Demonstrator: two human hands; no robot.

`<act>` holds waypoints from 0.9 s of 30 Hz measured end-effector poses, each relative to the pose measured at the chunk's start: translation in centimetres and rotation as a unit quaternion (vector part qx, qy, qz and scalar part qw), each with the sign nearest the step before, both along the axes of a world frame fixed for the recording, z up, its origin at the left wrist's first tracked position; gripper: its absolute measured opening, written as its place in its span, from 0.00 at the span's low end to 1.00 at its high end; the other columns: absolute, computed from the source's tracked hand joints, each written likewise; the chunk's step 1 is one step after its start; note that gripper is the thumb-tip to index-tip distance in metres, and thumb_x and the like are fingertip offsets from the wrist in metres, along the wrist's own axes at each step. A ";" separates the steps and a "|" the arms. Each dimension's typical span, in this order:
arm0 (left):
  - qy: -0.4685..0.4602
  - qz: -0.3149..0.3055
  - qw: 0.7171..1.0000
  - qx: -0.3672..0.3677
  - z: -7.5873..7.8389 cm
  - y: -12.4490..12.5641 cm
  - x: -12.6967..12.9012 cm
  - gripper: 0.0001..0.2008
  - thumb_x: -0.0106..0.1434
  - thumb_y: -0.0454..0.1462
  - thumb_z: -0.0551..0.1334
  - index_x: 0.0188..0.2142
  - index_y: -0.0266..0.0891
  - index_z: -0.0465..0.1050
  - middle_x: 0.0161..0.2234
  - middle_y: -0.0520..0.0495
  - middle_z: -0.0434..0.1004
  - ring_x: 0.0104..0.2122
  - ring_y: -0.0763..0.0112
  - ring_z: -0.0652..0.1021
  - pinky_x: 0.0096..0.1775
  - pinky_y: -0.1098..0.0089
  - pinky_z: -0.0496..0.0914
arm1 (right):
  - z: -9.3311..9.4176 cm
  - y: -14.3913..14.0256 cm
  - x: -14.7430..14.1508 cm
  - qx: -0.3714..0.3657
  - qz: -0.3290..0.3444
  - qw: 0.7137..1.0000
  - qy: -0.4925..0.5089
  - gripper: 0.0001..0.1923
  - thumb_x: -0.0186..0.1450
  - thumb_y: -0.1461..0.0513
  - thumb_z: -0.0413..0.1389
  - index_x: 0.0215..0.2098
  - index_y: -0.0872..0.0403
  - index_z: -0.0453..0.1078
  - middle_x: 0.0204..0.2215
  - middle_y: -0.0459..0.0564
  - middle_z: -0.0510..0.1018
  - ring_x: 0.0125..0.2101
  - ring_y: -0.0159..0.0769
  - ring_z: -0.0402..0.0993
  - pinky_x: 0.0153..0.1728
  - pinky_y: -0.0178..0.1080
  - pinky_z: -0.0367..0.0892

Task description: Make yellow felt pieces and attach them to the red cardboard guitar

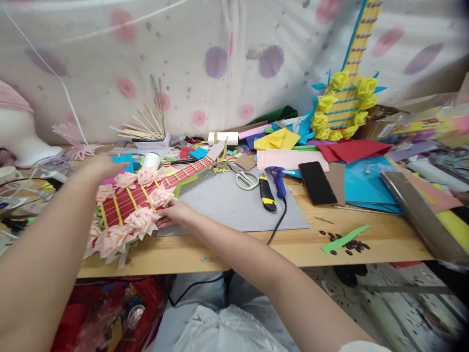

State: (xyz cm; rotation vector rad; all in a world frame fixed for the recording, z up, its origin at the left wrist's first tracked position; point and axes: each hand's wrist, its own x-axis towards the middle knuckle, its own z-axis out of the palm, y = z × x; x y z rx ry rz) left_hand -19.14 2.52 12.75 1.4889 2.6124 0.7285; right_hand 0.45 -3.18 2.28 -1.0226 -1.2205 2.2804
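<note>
A red paper guitar (126, 203) with yellow bars and pink paper flowers around its body lies on the left of the wooden table (384, 237), its neck pointing right and away. My left hand (100, 166) reaches over the far upper edge of the body, fingers blurred, touching or just above the flowers. My right hand (176, 212) grips the body's right lower edge beside a pink flower (144, 220).
A grey cutting mat (234, 205) carries scissors (247, 180), a yellow-black cutter (266, 193) and a blue glue gun (276, 178) with its cord. A black phone (317, 183), coloured paper sheets, a yellow-flowered paper guitar (346, 105), dark seeds (348, 244) and a foil roll (417, 215) lie right.
</note>
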 end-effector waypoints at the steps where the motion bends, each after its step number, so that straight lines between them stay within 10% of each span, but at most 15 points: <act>1: 0.039 -0.010 0.997 -0.069 -0.1 0.7 2.1 0.23 0.38 0.47 0.68 0.27 0.34 0.64 0.42 0.34 0.74 0.48 0.43 0.68 0.48 0.45 0.59 | 0.0 0.1 -0.1 0.003 0.001 1.000 -0.002 0.06 0.59 0.71 0.52 0.27 0.56 0.63 0.16 0.41 0.70 0.15 0.24 0.68 0.20 0.27 0.68; 8: 0.108 -0.236 0.941 -0.216 -4.6 4.8 14.7 0.37 0.38 0.49 0.68 0.45 0.33 0.64 0.48 0.29 0.69 0.46 0.47 0.72 0.44 0.58 0.65 | -0.5 -0.1 0.3 0.057 0.028 0.998 -0.029 0.07 0.58 0.65 0.56 0.23 0.56 0.63 0.13 0.41 0.68 0.17 0.28 0.70 0.23 0.32 0.72; 15: 0.162 -0.229 0.925 -0.256 -5.9 5.5 14.3 0.28 0.43 0.46 0.64 0.44 0.37 0.68 0.45 0.35 0.73 0.41 0.52 0.75 0.38 0.64 0.67 | -0.5 3.7 6.3 0.216 0.115 0.961 -0.125 0.10 0.59 0.58 0.54 0.25 0.56 0.65 0.20 0.44 0.74 0.19 0.26 0.70 0.22 0.29 0.68; 21: 0.170 -0.212 0.924 -0.269 -4.5 4.7 11.5 0.28 0.42 0.45 0.63 0.44 0.37 0.68 0.44 0.38 0.73 0.41 0.55 0.75 0.36 0.67 0.67 | -0.8 11.4 15.8 0.461 -0.137 0.740 -0.470 0.09 0.61 0.62 0.49 0.35 0.54 0.70 0.34 0.50 0.76 0.35 0.35 0.71 0.36 0.35 0.65; 27: 0.160 -0.236 0.902 -0.323 -4.1 3.4 11.6 0.23 0.38 0.40 0.65 0.36 0.37 0.70 0.38 0.38 0.75 0.37 0.54 0.75 0.33 0.66 0.68 | -1.5 14.7 17.6 0.583 -0.071 0.599 -0.544 0.15 0.61 0.65 0.46 0.43 0.54 0.70 0.45 0.54 0.71 0.48 0.41 0.61 0.45 0.40 0.59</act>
